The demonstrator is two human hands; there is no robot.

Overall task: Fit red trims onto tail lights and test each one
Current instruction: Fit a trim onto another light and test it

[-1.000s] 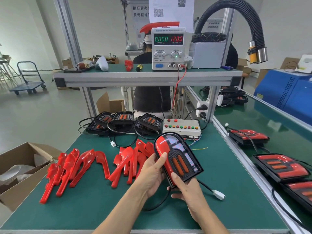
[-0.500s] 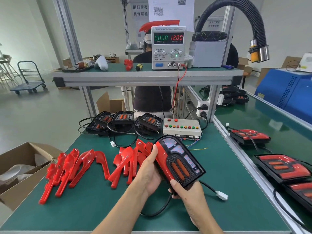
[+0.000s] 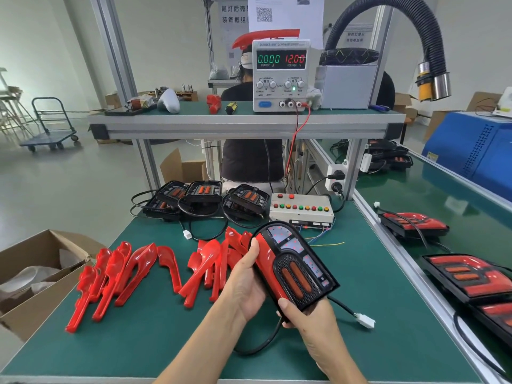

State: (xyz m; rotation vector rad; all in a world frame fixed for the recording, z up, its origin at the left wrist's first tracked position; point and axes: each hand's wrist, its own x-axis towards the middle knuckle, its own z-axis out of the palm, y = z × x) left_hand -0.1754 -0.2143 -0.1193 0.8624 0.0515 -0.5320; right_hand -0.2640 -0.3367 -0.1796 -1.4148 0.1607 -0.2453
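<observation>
Hands hold black tail light with red plastic trim at lower centre of frame, above green counter: left hand grips trim edge, right hand pinches bottom corner. Best press evenly along trim seam until seated, then plug white connector.

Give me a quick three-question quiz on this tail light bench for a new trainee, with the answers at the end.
1. True or false: the white connector of the held tail light is plugged into the test box.
2. What voltage does the power supply show?
3. Which hand grips the tail light's red trim side: A) left hand, B) right hand, C) neither?

Key: 1. False, it lies loose on the table. 2. 12.00. 3. A.
</observation>
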